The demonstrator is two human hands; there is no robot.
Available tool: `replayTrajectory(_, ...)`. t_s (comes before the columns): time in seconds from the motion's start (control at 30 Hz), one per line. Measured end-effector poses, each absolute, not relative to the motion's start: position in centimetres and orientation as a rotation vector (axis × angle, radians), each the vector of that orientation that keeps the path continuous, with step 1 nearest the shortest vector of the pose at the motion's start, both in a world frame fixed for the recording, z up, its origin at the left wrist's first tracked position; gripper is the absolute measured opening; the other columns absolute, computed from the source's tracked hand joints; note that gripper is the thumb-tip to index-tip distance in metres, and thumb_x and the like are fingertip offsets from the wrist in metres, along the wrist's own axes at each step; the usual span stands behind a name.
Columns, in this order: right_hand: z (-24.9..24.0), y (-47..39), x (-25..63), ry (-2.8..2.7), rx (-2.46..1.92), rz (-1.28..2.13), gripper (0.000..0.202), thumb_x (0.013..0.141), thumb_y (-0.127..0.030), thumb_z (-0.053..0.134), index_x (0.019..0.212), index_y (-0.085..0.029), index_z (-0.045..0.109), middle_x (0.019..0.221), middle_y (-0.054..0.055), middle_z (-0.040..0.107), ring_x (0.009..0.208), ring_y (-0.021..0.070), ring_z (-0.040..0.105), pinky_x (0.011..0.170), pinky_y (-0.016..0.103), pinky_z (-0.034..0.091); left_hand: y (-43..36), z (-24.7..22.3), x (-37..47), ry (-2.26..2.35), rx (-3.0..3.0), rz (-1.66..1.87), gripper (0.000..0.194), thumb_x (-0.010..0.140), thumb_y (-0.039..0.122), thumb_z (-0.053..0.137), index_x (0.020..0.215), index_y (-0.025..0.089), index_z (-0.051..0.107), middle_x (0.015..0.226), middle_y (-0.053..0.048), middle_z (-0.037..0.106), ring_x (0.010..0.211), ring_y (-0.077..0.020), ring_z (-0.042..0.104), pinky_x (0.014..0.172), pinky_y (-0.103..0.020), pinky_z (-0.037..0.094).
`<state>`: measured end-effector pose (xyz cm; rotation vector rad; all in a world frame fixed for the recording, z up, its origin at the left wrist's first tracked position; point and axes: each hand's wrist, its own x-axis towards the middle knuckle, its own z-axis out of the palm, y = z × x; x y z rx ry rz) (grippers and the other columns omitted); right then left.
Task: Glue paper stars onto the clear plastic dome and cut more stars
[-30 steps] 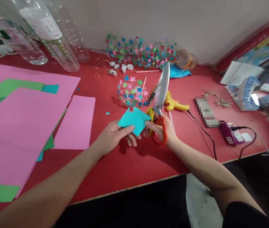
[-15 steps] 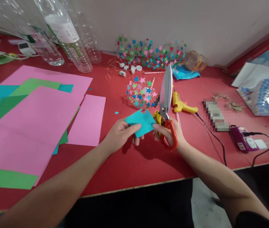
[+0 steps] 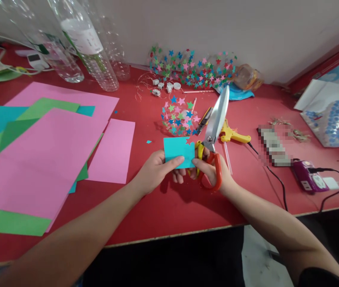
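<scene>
A small turquoise paper piece (image 3: pixel 175 150) is pinched in my left hand (image 3: pixel 159 169), thumb on top and fingers beneath. My right hand (image 3: pixel 214 169) is closed around a pair of scissors (image 3: pixel 215 119) with red and yellow handles, the blades pointing up and away. Its thumb and fingertips also touch the paper's right corner. Just beyond the paper stands a clear rounded container (image 3: pixel 178 117) covered in coloured stars. A yellow glue gun (image 3: pixel 233 134) lies right of the scissors, and a tiny turquoise scrap (image 3: pixel 148 142) lies left of the paper.
Pink (image 3: pixel 44 155), green and turquoise sheets overlap on the left of the red table (image 3: pixel 145 215). Clear plastic bottles (image 3: pixel 94 56) stand behind them. Star-covered bottles (image 3: pixel 193 67) lie along the wall. A purple power adapter (image 3: pixel 309 175) with cables sits at right.
The turquoise paper has turned from a tilted position to lie nearly square to me. The scissors have tipped to the right, still in my right hand.
</scene>
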<state>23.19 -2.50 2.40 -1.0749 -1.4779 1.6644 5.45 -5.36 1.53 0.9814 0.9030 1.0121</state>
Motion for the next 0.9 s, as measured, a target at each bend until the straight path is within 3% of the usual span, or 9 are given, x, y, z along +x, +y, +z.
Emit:
replayTrajectory(0.17,3.7,-2.3,24.0,-1.726,-1.198,1.497,0.038,0.07,-0.05,0.073,0.073,-0.021,0.049,0.06,-0.005,0.048,0.05,0.0093,0.043,0.049,0.025,0.034,-5.0,1.6,4.3,1.036,0.942,1.321,0.024,0.083,0.028,0.064,0.063,0.015,0.06,0.054,0.002,0.061,0.042,-0.0057,0.051,0.041,-0.017,0.039)
replayTrajectory(0.37,4.2,-2.1,24.8,-2.1,-1.198,1.352,0.044,0.077,-0.061,0.061,0.075,-0.021,0.043,0.07,-0.003,0.044,0.064,0.0116,0.039,0.06,0.027,0.033,-4.3,2.7,3.3,1.211,0.855,1.545,0.022,0.071,0.023,0.068,0.057,0.018,0.052,0.045,0.006,0.049,0.039,-0.0046,0.04,0.034,-0.016,0.027)
replayTrajectory(0.5,4.3,-2.0,24.8,-2.216,-1.273,1.339,0.047,0.081,-0.064,0.054,0.069,-0.02,0.042,0.064,-0.004,0.039,0.06,0.0109,0.035,0.057,0.027,0.029,-4.2,3.2,3.1,1.244,0.82,1.642,0.022,0.067,0.023,0.067,0.055,0.019,0.049,0.044,0.007,0.047,0.039,-0.0052,0.04,0.035,-0.018,0.026)
replayTrajectory(0.63,4.5,-1.8,24.8,-2.237,-1.309,1.392,0.049,0.08,-0.064,0.058,0.067,-0.021,0.04,0.06,-0.006,0.034,0.056,0.0091,0.032,0.053,0.025,0.026,-4.2,3.1,2.8,1.238,0.807,1.682,0.023,0.065,0.024,0.066,0.054,0.019,0.046,0.043,0.007,0.044,0.037,-0.0052,0.037,0.034,-0.019,0.024)
replayTrajectory(0.9,5.1,-2.1,25.1,-2.182,-1.248,1.475,0.046,0.082,-0.061,0.057,0.066,-0.021,0.039,0.059,-0.006,0.034,0.054,0.0087,0.031,0.05,0.024,0.026,-4.3,3.1,2.3,1.208,0.87,1.757,0.024,0.069,0.019,0.065,0.055,0.02,0.046,0.046,0.008,0.042,0.038,-0.0053,0.034,0.039,-0.021,0.028)
